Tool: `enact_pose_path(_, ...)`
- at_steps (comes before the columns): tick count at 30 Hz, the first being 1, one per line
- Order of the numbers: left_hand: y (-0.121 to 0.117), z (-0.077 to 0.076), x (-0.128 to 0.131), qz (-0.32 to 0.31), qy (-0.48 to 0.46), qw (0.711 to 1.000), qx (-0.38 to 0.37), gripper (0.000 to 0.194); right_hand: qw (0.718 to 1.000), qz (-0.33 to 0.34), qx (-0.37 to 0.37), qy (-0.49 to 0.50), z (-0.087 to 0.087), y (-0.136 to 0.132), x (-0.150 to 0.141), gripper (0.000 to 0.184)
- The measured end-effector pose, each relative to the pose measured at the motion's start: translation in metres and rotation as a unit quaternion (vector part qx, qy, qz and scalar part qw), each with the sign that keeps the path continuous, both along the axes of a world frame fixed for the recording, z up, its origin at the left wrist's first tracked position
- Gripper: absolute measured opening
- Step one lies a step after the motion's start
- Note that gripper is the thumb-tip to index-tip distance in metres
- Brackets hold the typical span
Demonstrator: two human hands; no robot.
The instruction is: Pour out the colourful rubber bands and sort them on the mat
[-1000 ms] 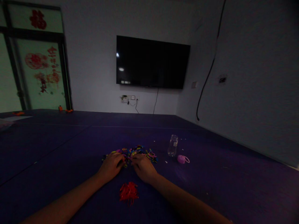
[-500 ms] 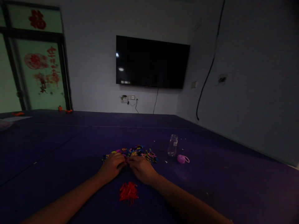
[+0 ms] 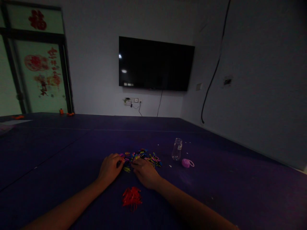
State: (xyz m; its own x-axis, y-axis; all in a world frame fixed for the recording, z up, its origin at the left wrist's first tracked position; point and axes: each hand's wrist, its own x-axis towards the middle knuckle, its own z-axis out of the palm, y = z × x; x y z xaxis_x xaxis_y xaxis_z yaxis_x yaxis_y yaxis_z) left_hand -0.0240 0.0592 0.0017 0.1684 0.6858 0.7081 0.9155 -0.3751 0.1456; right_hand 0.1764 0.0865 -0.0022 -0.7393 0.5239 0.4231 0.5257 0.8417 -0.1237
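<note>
A loose pile of small looped pieces in many colours, which look like paper clips (image 3: 153, 158), lies on the dark purple surface in front of me. At its left edge my left hand (image 3: 111, 166) has thumb and forefinger pinched together; what is between them is too small to make out. My right hand (image 3: 145, 172) rests over the pile's near side, fingers bent and closed, the tips among the pieces. A few yellow ones (image 3: 127, 169) show in the gap between both hands. Closer to me, apart from the pile, is a heap of red pieces (image 3: 131, 197).
To the right of the pile stands a clear bottle (image 3: 176, 151), with a pink lid with a loop (image 3: 185, 163) beside it. Small white scraps (image 3: 170, 166) dot the surface. Orange objects (image 3: 70, 114) sit at the far left edge. A television (image 3: 155, 64) hangs on the wall.
My left hand has moved left, away from my right hand, uncovering several pieces between them. The right hand has barely moved. The red heap, bottle and lid look the same.
</note>
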Motion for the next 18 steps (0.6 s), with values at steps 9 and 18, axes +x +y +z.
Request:
enact_pose_path(9, -0.0015, 0.0041, 0.0019, 0.014, 0.003, 0.999, -0.031, 0.018, 1.0, -0.008, 0.01, -0.016, 0.0028, -0.0008, -0.0015, 0.023)
enact_pose_path(18, -0.0013, 0.0031, 0.0012, 0.01, -0.005, 0.999, -0.046, 0.013, 0.999, -0.027, 0.014, -0.02, 0.0005, -0.0002, -0.0003, 0.022)
